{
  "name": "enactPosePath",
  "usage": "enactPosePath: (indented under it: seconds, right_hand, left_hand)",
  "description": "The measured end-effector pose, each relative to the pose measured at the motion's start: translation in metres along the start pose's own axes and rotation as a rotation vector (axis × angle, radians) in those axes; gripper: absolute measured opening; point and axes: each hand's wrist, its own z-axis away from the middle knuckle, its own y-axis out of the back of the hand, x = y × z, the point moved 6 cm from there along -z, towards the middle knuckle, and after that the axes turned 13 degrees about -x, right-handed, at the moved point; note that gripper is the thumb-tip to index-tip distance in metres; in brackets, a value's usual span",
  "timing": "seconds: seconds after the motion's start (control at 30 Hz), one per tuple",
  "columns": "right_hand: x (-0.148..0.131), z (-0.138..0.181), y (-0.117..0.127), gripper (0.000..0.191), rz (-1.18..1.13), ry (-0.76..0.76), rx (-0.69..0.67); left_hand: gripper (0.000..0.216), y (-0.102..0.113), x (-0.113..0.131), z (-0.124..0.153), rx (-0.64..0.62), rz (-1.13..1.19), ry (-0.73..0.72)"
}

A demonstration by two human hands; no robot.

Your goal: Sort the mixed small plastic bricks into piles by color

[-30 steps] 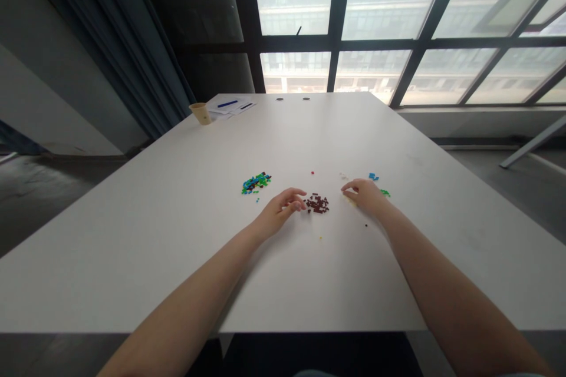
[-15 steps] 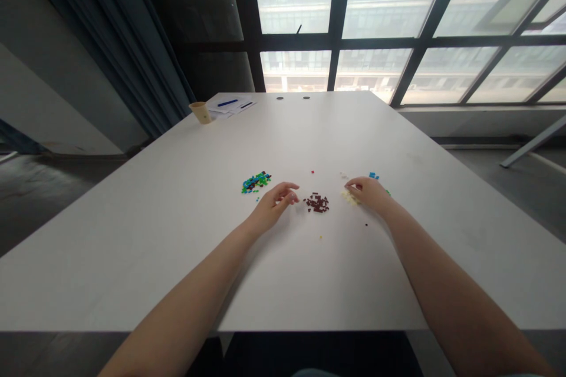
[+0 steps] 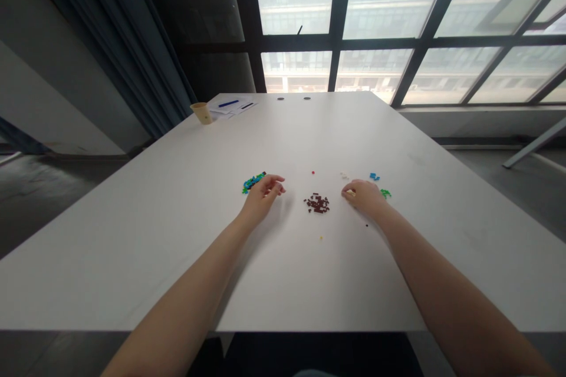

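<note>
Small toy bricks lie in heaps on a white table. My left hand rests with fingers curled at the right edge of a blue and green heap, partly covering it. A dark red heap lies between my hands. My right hand is closed in a pinch over pale yellow bricks; what it holds is too small to name. Blue bricks and green bricks lie just beyond it.
Single loose bricks lie about: a red one, a yellow one, a dark one. At the far left corner stand a paper cup and papers with a blue pen. Large windows rise behind the table.
My left hand has moved left, away from the dark red heap and onto the blue and green heap. My right hand has stayed near the pale yellow bricks, fingers closing over them.
</note>
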Motion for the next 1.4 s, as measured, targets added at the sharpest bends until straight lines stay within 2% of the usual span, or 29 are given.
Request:
enactPosePath:
  seconds: [0.17, 0.5, 0.87, 1.2, 1.4]
  right_hand:
    - [-0.003, 0.002, 0.002, 0.027, 0.014, -0.024, 0.004]
    - [0.002, 0.001, 0.006, 0.021, 0.027, -0.015, 0.102]
    - [-0.007, 0.001, 0.000, 0.020, -0.023, 0.045, 0.071]
    - [-0.024, 0.003, -0.003, 0.016, -0.039, 0.201, 0.017]
    - [-0.019, 0.000, -0.003, 0.018, 0.009, 0.134, -0.015]
  left_hand:
    - [0.022, 0.000, -0.004, -0.001, -0.015, -0.011, -0.001]
    - [0.021, -0.001, -0.004, -0.001, -0.014, 0.010, -0.004]
    - [0.021, 0.000, -0.004, -0.002, -0.016, -0.006, -0.010]
    - [0.020, -0.002, -0.003, -0.002, -0.023, -0.030, 0.006]
    - [0.020, -0.001, -0.005, -0.002, -0.029, -0.038, -0.002]
